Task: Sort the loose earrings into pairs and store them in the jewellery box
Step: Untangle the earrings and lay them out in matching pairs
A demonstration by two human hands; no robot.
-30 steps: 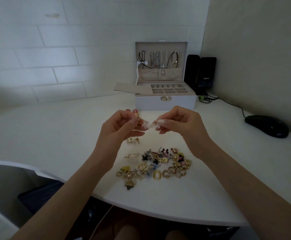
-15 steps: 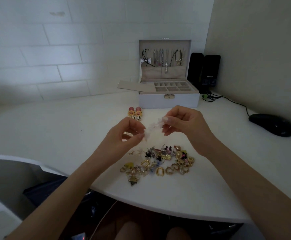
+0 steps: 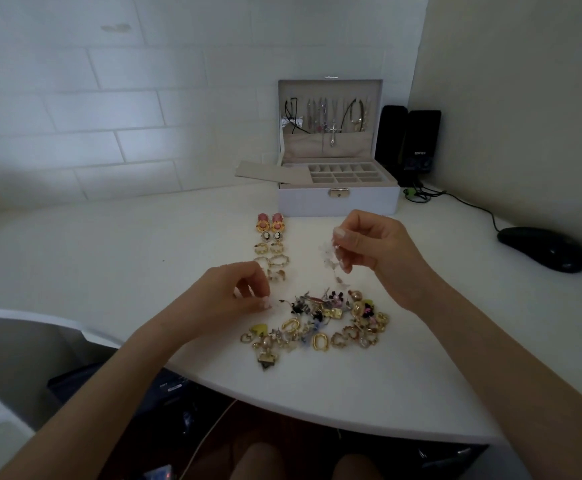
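Hands both over white table (image 3: 109, 258). Right hand (image 3: 374, 251): thumb and forefinger pinch a clear dangly earring (image 3: 328, 255). It hangs below the fingertips (image 3: 338, 233), off the table, lower end just above the far edge of the loose earring pile (image 3: 317, 323). Other right fingers curled in.

Left hand (image 3: 230, 294): fingers curled, thumb and forefinger tips meeting low at the table surface, just left of the pile. Something faint and pale at those tips, too small to call, so can't tell whether it grips anything.

Pile: gold hoops, hearts, dark and coloured bits, tangled. Lies between the two wrists, nearer the person than both sets of fingertips.

Sorted pairs (image 3: 271, 249) sit in a column just beyond the left fingertips, left of the earring the right hand holds. Pink-and-orange pair (image 3: 269, 221) is farthest, then cameo pair (image 3: 271, 236), then gold pairs, the nearest right at the left knuckles.

Jewellery box (image 3: 338, 202) stands just beyond the right fingers, lid up. Necklaces (image 3: 324, 116) hang inside the lid, compartment tray (image 3: 346, 173) is exposed. Beige insert flap (image 3: 269, 171) sticks out on the box's left side. Black speakers (image 3: 407, 143) just right of the box. Black mouse (image 3: 542, 247) well right of the right hand.
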